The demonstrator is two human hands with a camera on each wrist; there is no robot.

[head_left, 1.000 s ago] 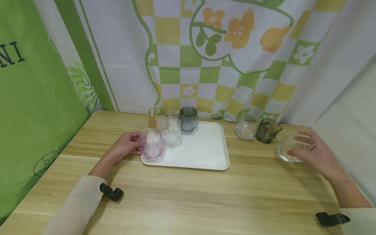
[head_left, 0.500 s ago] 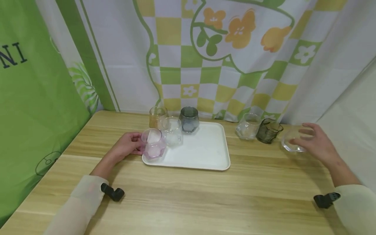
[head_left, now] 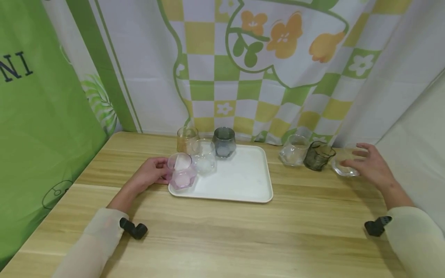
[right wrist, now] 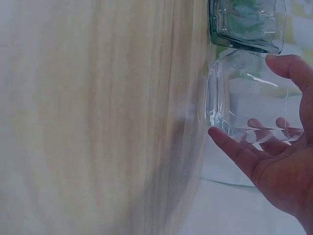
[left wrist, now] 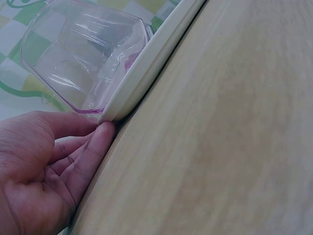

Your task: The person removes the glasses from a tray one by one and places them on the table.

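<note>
The wooden table is big and smooth, with pale stripes in the wood. A lot of bare wood lies in front of the tray, toward the person. Behind the tray a cloth curtain with green and yellow squares hangs close to the table's back edge. A green sheet hangs along the table's left edge.

The tray is white, flat and shaped like a box lid with round corners and a low rim. Most of its right half is bare. On its left part stand four cups: a pink cup at the front left corner, a clear cup just behind it, a brown cup at the back left, and a grey cup beside the brown one. All stand upright with mouths up.

Right of the tray stand a clear round cup and a dark green cup, touching or nearly so.

The left hand rests at the tray's left front corner, its curled fingers touching the rim just beside the pink cup; I cannot tell if it grips.

The right hand holds a clear glass cup with bumpy sides, thumb and fingers wrapped around it. It is far right of the tray, just beside the dark green cup, near the table's right edge.
</note>
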